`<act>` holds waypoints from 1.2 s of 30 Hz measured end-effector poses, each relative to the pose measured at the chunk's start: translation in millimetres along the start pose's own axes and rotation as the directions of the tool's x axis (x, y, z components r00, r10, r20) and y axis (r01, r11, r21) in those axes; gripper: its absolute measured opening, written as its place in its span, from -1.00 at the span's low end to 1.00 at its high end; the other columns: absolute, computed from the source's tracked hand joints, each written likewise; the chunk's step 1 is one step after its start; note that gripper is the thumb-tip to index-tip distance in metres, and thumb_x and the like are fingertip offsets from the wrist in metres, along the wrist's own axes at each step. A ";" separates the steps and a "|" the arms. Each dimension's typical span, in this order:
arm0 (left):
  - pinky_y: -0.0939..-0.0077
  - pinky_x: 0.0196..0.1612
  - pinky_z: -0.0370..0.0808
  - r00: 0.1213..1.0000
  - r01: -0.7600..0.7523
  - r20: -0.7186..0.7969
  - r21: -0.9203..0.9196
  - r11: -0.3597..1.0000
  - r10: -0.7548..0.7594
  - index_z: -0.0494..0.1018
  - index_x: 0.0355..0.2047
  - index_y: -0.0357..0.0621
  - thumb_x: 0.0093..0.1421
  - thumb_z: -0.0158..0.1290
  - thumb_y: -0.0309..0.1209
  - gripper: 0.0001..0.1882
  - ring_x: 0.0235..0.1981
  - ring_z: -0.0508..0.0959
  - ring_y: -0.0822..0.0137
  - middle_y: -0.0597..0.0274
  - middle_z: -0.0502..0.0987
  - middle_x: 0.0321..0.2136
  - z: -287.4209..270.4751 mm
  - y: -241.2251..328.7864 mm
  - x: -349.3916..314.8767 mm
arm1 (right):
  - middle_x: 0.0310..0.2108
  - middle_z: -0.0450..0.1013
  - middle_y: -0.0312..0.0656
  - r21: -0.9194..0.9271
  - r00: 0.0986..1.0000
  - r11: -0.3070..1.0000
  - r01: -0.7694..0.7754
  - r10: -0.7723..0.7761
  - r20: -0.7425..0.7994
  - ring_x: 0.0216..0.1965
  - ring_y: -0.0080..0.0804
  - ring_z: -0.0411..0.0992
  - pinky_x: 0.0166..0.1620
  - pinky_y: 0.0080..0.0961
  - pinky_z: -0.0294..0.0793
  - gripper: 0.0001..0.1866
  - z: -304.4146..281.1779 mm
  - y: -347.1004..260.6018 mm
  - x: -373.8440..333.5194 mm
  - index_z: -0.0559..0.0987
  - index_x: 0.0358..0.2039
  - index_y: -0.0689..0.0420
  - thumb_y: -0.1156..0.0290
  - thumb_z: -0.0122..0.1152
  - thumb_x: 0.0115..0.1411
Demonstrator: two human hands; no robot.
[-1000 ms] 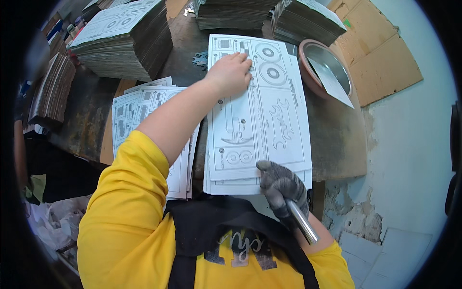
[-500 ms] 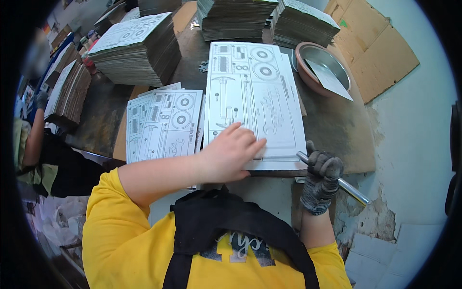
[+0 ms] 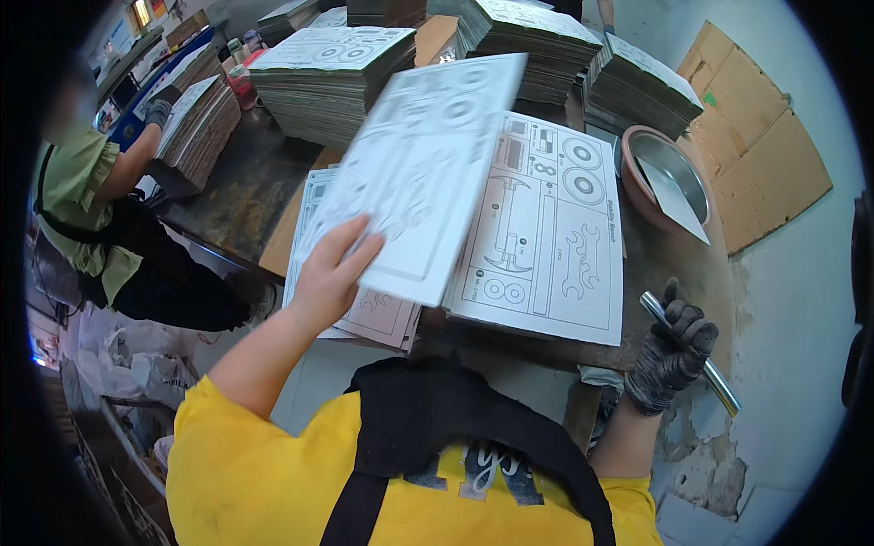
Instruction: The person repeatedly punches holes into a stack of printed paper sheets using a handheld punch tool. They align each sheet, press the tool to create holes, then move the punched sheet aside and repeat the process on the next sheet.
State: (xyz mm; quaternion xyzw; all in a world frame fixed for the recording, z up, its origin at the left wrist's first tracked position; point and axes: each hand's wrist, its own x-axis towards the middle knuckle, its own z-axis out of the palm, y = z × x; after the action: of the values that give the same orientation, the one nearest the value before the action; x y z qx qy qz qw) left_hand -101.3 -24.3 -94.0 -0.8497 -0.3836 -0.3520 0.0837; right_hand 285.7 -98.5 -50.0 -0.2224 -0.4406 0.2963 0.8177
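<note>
A person in a yellow shirt (image 3: 273, 464) and a dark apron (image 3: 437, 437) leans over a dark, worn work surface (image 3: 237, 196). Nearest, at the lower right, the right hand (image 3: 672, 350), in a grey knitted glove, has its grip wrapped tight around a shiny metal rod (image 3: 719, 382) that slants off the surface's front edge. To the left, the bare left hand (image 3: 330, 273) pinches the lower corner of a white printed cardboard sheet (image 3: 423, 177), thumb on top and fingers beneath. That sheet is lifted and tilted in the air above the stacks, and it is slightly blurred.

Under it on the surface lies a flat stack of similar white sheets printed with tool and circle outlines (image 3: 546, 237). Just left of that stack, partly hidden by the lifted sheet, sits a second, lower pile of printed sheets (image 3: 364, 314).

Farther right, a round metal bowl with a reddish rim (image 3: 669, 177) holds a loose white scrap. Behind it, brown cardboard panels (image 3: 760, 155) lean against the pale wall.

At the far side, tall stacks of printed cardboard (image 3: 332, 77) line the surface. At the far left, another person in a green top (image 3: 82, 200) handles a further stack with a gloved hand.
</note>
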 end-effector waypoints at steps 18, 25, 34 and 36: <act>0.34 0.09 0.27 0.942 0.001 0.295 -0.482 0.876 0.161 0.30 0.00 -0.15 0.10 -0.02 -0.40 -0.58 0.07 0.30 0.12 0.06 0.29 0.05 151.0 9.4 202.1 | -0.57 0.36 -0.26 -0.235 0.954 0.944 -0.230 0.266 0.135 -0.45 -0.44 0.34 -0.10 -0.36 0.36 -0.71 50.0 155.3 75.7 0.39 -0.56 0.12 0.18 0.12 0.12; 0.32 0.14 0.18 0.948 -0.049 0.291 -0.272 0.961 0.131 0.33 -0.07 -0.25 0.13 -0.17 -0.40 -0.64 0.10 0.27 0.10 -0.02 0.29 0.04 212.3 8.9 198.0 | -0.53 0.38 -0.26 -0.200 0.920 0.908 -0.369 0.387 0.058 -0.45 -0.47 0.32 -0.20 -0.47 0.34 -0.76 32.6 182.6 73.4 0.41 -0.56 0.12 0.26 0.06 0.17; 0.36 0.17 0.15 0.917 -0.084 0.368 -0.199 0.976 0.153 0.29 0.02 -0.25 0.12 -0.17 -0.40 -0.57 0.14 0.23 0.14 -0.01 0.26 0.09 206.5 10.4 201.6 | -0.55 0.35 -0.29 -0.622 0.835 0.675 -0.398 0.547 0.059 -0.46 -0.57 0.31 -0.27 -0.53 0.35 -0.71 45.1 160.0 59.2 0.39 -0.56 0.12 0.18 0.11 0.12; 0.36 0.17 0.16 0.920 -0.067 0.370 -0.180 0.981 0.131 0.30 0.01 -0.23 0.16 -0.21 -0.38 -0.60 0.14 0.23 0.16 0.04 0.27 0.09 210.5 13.4 200.3 | -0.46 0.41 -0.30 -0.587 0.818 0.672 -0.452 0.575 0.029 -0.42 -0.62 0.31 -0.26 -0.64 0.33 -0.69 56.6 134.1 29.8 0.46 -0.48 0.15 0.13 0.15 0.09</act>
State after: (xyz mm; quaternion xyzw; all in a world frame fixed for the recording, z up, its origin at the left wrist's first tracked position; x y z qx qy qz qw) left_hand 112.4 171.9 -115.0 -0.9241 -0.3186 -0.2064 -0.0445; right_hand 211.8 24.8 -87.3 -0.5321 -0.5101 0.3961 0.5475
